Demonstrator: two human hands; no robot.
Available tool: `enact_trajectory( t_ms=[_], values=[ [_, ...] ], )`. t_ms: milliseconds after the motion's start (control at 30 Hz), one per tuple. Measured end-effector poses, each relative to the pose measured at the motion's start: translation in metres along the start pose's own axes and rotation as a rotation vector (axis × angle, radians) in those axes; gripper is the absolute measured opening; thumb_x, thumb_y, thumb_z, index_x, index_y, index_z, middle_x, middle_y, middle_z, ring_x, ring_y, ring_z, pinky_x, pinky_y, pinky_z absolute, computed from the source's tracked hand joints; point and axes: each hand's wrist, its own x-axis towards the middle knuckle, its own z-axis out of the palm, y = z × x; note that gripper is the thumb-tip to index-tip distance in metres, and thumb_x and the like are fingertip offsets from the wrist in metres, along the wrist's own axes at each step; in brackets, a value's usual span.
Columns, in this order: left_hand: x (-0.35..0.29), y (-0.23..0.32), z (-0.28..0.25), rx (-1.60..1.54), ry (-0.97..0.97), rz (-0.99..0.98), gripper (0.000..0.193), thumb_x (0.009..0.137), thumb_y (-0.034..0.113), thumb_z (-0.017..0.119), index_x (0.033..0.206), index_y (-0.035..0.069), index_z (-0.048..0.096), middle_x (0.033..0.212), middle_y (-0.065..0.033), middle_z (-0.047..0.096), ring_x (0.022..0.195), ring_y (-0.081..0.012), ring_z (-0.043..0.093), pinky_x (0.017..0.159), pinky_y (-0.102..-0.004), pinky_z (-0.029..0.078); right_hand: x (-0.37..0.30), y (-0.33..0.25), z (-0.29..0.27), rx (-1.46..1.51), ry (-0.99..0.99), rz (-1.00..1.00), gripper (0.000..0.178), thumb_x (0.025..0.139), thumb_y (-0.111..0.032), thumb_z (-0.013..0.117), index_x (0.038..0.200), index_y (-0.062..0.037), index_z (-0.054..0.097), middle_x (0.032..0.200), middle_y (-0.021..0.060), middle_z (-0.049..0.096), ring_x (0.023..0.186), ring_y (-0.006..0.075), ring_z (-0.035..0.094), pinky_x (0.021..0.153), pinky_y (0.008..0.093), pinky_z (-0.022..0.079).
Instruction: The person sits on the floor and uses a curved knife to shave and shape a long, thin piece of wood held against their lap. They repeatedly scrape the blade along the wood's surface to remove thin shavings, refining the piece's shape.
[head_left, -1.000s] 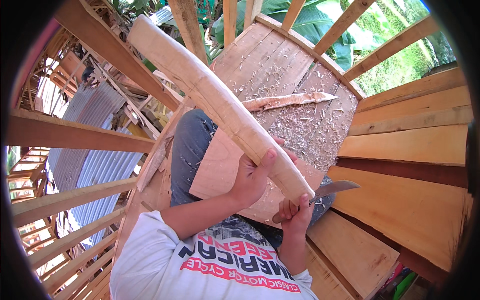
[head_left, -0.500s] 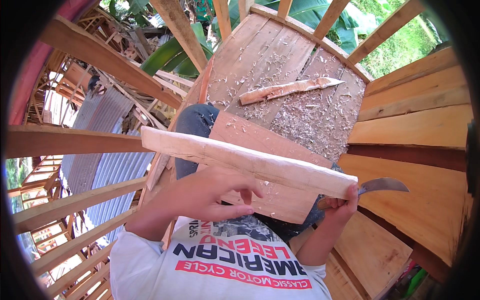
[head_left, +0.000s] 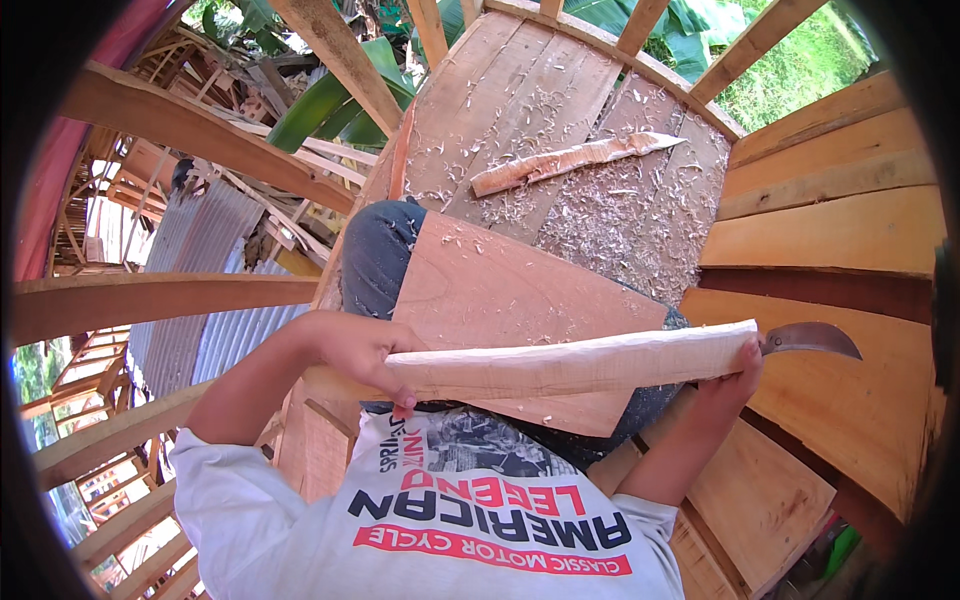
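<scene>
Long pale wood piece held crosswise over flat board, which rests across legs. Left hand partly closed round wood piece near left end, thumb on near side, other fingers mostly hidden. Right hand curled closed at right end; curved knife juts just past it, handle hidden. Beyond board, pointed stick lies on plank floor among shavings.
</scene>
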Motion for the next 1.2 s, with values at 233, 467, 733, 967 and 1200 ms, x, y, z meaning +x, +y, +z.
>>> enact_trajectory(
  t_ms=[233, 467, 733, 967, 1200],
  values=[
    [0.009, -0.003, 0.02, -0.124, 0.159, -0.094, 0.02, 0.092, 0.018, 0.053, 0.097, -0.002, 0.054, 0.067, -0.0026, 0.055, 0.053, -0.0091, 0.053, 0.049, -0.0257, 0.044, 0.011, 0.008, 0.003, -0.522, -0.172, -0.014, 0.045, 0.09, -0.034, 0.062, 0.111, 0.0046, 0.057, 0.056, -0.0017, 0.049, 0.046, 0.0045, 0.043, 0.043, 0.0195, 0.032],
    [0.02, -0.005, 0.037, -0.168, 0.208, -0.098, 0.023, 0.094, 0.02, 0.052, 0.105, 0.0, 0.054, 0.068, -0.0005, 0.054, 0.056, -0.0082, 0.051, 0.051, -0.0248, 0.043, -0.042, 0.012, 0.042, -0.602, -0.048, -0.221, 0.053, 0.089, -0.014, 0.058, 0.137, -0.0013, 0.038, 0.076, 0.0018, 0.061, 0.057, 0.0056, 0.049, 0.052, 0.0178, 0.037],
    [0.046, 0.031, 0.045, -0.171, 0.358, 0.064, 0.03, 0.092, 0.013, 0.053, 0.12, 0.001, 0.053, 0.078, -0.0043, 0.059, 0.068, -0.0116, 0.055, 0.062, -0.0279, 0.045, -0.069, 0.022, 0.05, -1.07, -0.463, -0.393, 0.016, 0.075, -0.01, 0.066, 0.064, -0.0014, 0.058, 0.051, 0.0134, 0.048, 0.044, 0.0224, 0.053, 0.044, 0.0308, 0.039],
    [0.068, 0.033, 0.064, 0.181, 0.612, 0.33, 0.027, 0.088, 0.005, 0.054, 0.114, -0.003, 0.052, 0.081, -0.0222, 0.062, 0.071, -0.0314, 0.063, 0.064, -0.037, 0.046, -0.059, 0.024, 0.054, -1.216, -0.371, -0.459, 0.02, 0.07, -0.011, 0.064, 0.056, -0.0025, 0.051, 0.051, 0.0173, 0.048, 0.047, 0.0353, 0.053, 0.044, 0.0378, 0.039],
    [0.073, 0.035, 0.078, 0.216, 0.695, 0.313, 0.034, 0.087, 0.005, 0.057, 0.12, -0.003, 0.051, 0.072, -0.0164, 0.059, 0.064, -0.024, 0.06, 0.059, -0.0337, 0.044, -0.047, 0.021, 0.052, -1.225, -0.259, -0.538, 0.022, 0.068, -0.008, 0.062, 0.055, -0.002, 0.046, 0.05, 0.0163, 0.046, 0.046, 0.0355, 0.049, 0.045, 0.0386, 0.037]
  ],
)
